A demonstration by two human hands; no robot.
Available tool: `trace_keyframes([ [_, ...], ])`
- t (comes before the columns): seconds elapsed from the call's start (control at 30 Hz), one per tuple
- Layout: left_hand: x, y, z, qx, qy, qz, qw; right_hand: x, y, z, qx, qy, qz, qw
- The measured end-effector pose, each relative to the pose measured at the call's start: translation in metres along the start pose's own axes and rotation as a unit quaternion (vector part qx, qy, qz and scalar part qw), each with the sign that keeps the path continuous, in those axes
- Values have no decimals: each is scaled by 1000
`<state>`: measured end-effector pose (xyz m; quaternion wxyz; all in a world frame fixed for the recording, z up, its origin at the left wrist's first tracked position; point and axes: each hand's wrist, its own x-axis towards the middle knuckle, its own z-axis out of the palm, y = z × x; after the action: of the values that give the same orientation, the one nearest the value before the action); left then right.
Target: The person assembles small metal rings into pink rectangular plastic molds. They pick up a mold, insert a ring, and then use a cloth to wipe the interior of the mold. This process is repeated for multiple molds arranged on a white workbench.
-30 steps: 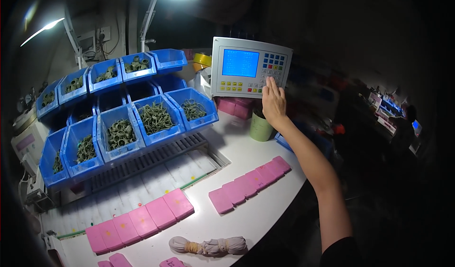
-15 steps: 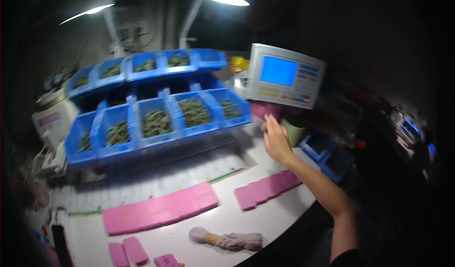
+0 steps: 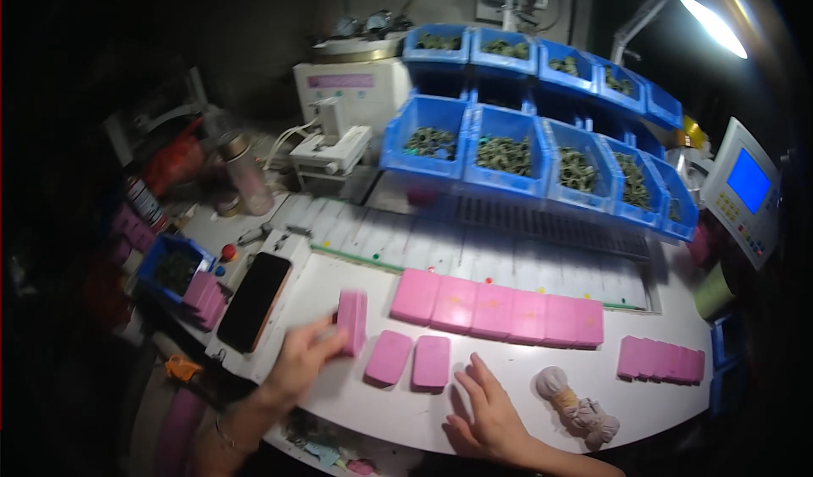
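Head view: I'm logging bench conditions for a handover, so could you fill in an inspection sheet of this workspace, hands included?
Surface: white bench, brightly lit.
Job's things: two loose pink blocks between the hands; longer row behind them; shorter row at right.
Clutter: dark phone at left; tied grey bundle.
Hands: left hand grips a blurred pink block; right hand open, nothing seen in it.
Cables: white cable beside white machine.
Surroundings: blue bins holding greenish pieces, control panel with lit blue screen, lit lamp.
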<state>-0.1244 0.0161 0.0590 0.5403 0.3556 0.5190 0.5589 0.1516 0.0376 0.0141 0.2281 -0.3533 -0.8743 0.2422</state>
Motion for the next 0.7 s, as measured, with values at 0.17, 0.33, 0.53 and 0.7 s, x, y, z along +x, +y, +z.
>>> trace_keyframes([
  [0.17, 88, 51, -38, 171, 90, 173, 966, 28, -13, 3, -11, 21, -25, 999],
  [0.33, 200, 53, -96, 521, 238, 236, 785, 49, -14, 19, -51, -6, -45, 998],
  [0.53, 258, 38, -103, 589, 271, 201, 734, 62, -17, 18, -25, 8, -33, 999],
  [0.7, 225, 44, -56, 735, 152, 147, 644, 61, -8, 8, 75, 55, -3, 996],
])
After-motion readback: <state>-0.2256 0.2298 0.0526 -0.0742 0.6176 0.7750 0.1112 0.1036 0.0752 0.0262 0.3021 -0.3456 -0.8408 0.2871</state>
